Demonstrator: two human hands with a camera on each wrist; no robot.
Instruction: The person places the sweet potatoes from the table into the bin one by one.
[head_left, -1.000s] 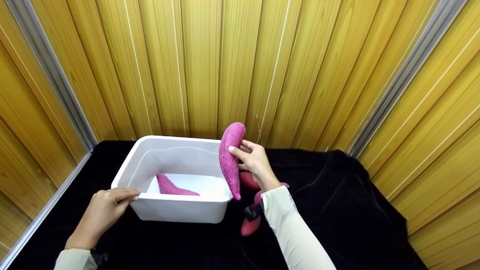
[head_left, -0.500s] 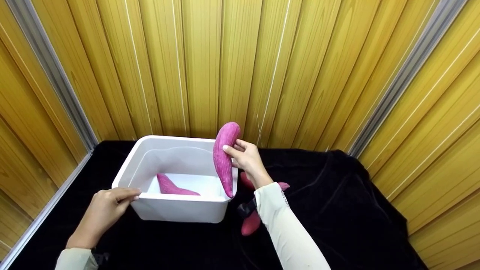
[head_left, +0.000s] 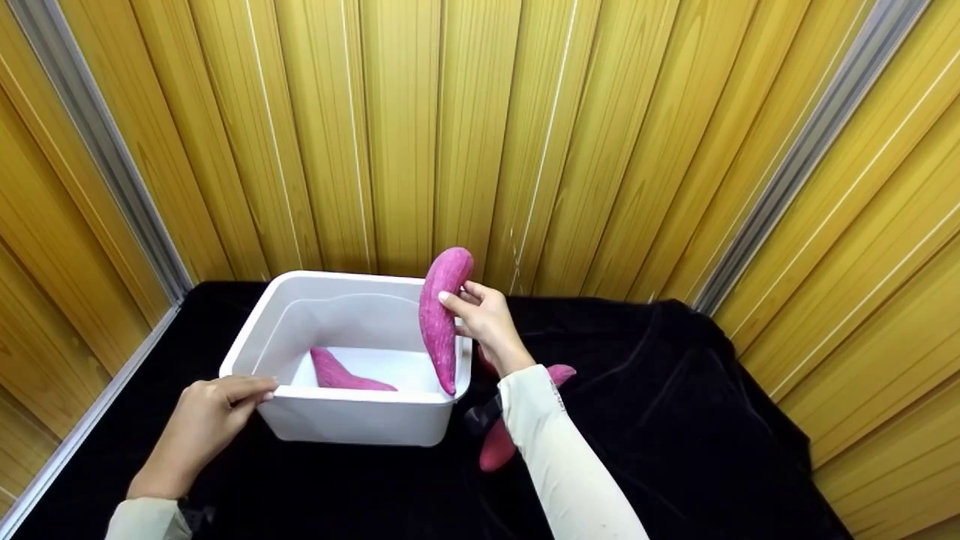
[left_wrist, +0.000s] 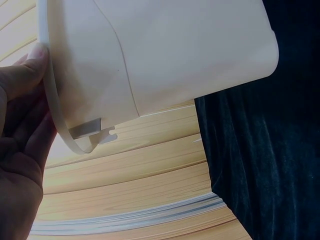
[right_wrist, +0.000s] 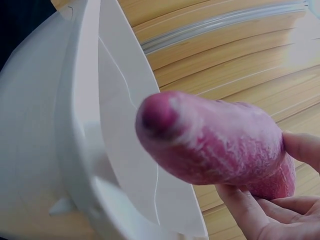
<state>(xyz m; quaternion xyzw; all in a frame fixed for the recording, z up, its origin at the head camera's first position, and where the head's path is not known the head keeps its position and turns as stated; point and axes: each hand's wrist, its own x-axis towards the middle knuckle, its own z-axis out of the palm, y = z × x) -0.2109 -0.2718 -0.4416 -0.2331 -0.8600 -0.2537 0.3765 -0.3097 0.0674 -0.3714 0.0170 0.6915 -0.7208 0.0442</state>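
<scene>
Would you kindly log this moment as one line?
left hand: gripping white tub by rim; right hand: holding sweet potato  at tub's right end; in tub: second sweet potato; on black cloth: more sweet potatoes

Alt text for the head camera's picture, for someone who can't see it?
A person's right hand holds a pink sweet potato at the right end of a white tub; the left hand grips the rim. One more lies inside, others to its right.
</scene>
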